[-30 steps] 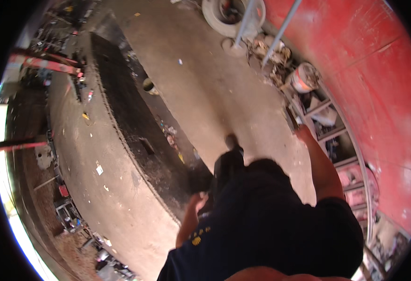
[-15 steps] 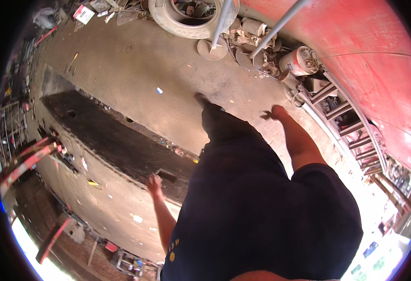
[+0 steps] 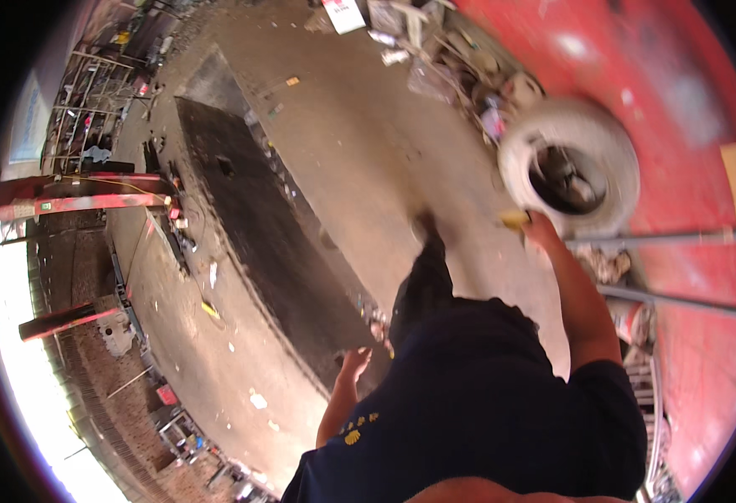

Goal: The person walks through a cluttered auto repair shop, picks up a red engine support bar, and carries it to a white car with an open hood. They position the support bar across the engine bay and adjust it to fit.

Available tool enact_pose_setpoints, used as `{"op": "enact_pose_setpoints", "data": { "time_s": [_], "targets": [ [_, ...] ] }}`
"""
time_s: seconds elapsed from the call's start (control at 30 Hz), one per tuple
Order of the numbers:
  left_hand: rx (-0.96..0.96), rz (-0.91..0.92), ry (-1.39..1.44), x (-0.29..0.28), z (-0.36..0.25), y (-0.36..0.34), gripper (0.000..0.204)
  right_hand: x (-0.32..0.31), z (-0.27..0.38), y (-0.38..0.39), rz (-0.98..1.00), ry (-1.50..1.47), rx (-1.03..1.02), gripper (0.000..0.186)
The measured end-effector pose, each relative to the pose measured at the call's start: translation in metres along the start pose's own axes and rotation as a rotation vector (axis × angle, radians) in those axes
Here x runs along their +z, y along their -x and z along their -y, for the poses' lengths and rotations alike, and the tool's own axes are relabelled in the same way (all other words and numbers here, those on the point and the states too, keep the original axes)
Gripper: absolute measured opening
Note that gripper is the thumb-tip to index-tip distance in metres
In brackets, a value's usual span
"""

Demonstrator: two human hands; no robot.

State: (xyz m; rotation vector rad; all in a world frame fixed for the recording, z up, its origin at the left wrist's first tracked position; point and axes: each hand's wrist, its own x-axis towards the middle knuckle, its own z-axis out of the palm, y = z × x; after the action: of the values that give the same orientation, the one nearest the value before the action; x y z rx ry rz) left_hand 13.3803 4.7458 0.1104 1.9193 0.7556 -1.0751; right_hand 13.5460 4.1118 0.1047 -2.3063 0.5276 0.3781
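My right hand (image 3: 539,230) swings out beside the tire, closed around a small yellow-and-dark thing (image 3: 514,220). Motion blur keeps me from telling its kind. My left hand (image 3: 354,362) hangs low over the edge of a long dark pit-like strip (image 3: 271,226) in the floor. Its fingers look curled; whether anything is inside them is hidden. Between my arms a dark trouser leg and a blurred shoe (image 3: 425,225) reach forward over the concrete floor (image 3: 368,142).
A worn tire (image 3: 611,168) leans by a red panel (image 3: 686,318) on the right, near two metal poles (image 3: 678,239). Scrap and a white-and-red box (image 3: 343,14) lie at the far side. Left stands a red lift arm (image 3: 91,203); yellow and white litter dots the floor.
The view has turned and moved forward, so the tire now lies right, near my right hand. Both hands have swung; a yellow part of the held thing now shows.
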Motion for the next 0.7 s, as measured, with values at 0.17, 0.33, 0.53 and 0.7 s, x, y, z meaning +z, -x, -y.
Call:
{"op": "enact_pose_setpoints", "data": {
  "time_s": [0.17, 0.33, 0.53, 0.7],
  "targets": [
    [0.328, -0.088, -0.442, -0.082, -0.234, -0.101, 0.034, 0.025, -0.094, -0.070, 0.406, 0.385, 0.115, 0.034],
    [0.483, -0.233, -0.131, -0.190, -0.402, -0.212, 0.040, -0.019, 0.078, -0.142, 0.216, -0.022, 0.393, 0.042],
    [0.592, -0.406, -0.123, -0.310, -0.590, -0.309, 0.038, 0.012, 0.128, -0.333, 0.322, 0.191, 0.324, 0.046],
    [0.159, -0.249, 0.057, -0.348, -0.550, -0.342, 0.027, 0.023, 0.274, -0.571, 0.182, 0.309, 0.029, 0.038]
  ]
}}
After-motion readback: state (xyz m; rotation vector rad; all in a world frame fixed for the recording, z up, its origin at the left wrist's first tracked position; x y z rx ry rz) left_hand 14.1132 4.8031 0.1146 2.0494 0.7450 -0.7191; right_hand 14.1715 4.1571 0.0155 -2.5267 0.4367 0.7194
